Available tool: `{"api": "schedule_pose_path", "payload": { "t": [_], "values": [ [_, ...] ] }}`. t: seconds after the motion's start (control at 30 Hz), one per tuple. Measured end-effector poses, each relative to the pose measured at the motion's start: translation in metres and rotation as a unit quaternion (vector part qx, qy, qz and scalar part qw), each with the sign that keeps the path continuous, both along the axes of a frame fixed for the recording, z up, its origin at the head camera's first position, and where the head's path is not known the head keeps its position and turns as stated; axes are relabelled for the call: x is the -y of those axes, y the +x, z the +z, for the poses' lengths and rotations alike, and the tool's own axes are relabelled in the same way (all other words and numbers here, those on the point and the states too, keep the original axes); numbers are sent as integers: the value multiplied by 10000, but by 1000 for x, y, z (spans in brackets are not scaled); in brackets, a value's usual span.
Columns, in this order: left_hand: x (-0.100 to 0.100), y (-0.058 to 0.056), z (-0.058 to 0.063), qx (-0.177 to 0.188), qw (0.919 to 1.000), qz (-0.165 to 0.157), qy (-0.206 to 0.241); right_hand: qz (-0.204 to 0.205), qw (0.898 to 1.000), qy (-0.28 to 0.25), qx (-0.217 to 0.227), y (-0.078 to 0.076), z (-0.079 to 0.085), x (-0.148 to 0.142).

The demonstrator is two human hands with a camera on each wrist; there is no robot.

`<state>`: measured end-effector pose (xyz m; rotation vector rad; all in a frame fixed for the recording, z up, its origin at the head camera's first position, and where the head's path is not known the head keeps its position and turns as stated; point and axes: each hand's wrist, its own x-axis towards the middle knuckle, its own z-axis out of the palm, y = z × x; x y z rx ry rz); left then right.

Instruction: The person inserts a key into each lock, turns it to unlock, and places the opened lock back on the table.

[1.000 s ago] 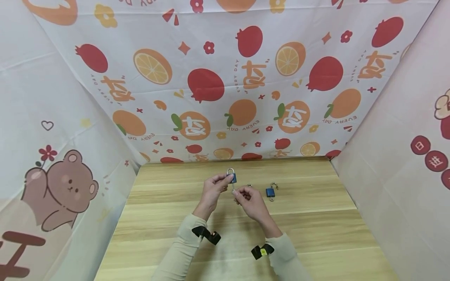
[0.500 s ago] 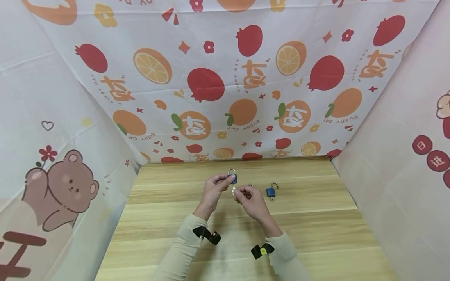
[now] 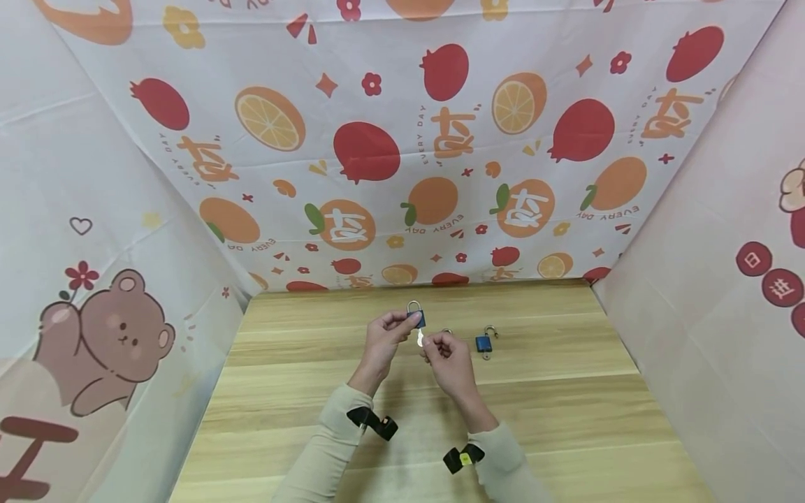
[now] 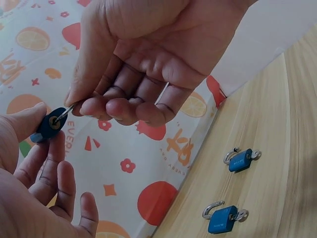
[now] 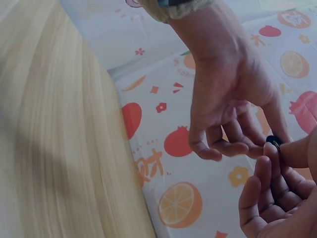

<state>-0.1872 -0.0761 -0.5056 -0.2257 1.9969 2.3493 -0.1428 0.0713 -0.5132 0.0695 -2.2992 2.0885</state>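
Note:
My left hand [image 3: 383, 342] pinches a small blue padlock [image 3: 418, 320] between thumb and fingers, its silver shackle pointing up. A silver key [image 3: 421, 338] sits in the keyhole on the underside. My right hand [image 3: 451, 362] pinches the bow of that key with thumb and index finger, the other fingers loosely curled. The left wrist view shows the key's shaft [image 4: 63, 115] entering the lock's end face [image 4: 54, 123]. In the right wrist view the fingers hide most of the padlock [image 5: 271, 140].
Two more blue padlocks lie on the wooden table [image 3: 566, 419], shackles swung out and keys inserted: one padlock [image 3: 483, 344] right of my hands, the other padlock [image 4: 240, 161] clearer in the left wrist view. Fruit-print cloth [image 3: 367, 150] hangs behind, with white cloth at both sides.
The key has turned in the padlock: seen edge-on at first, it now shows its bright flat bow. My right hand has shifted slightly with it; the left hand still holds the padlock.

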Motion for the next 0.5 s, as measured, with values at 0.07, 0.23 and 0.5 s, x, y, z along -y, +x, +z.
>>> {"api": "schedule_pose_path", "payload": {
  "t": [0.07, 0.23, 0.5],
  "values": [
    [0, 0, 0, 8, 10000, -1, -20, -40, 10000, -31, -23, 1, 0, 2],
    [0, 0, 0, 55, 9999, 7, -119, -25, 10000, -25, -27, 1, 0, 2],
    [0, 0, 0, -14, 9998, 87, -189, 218, 9996, 170, -13, -2, -2, -1]
  ]
}}
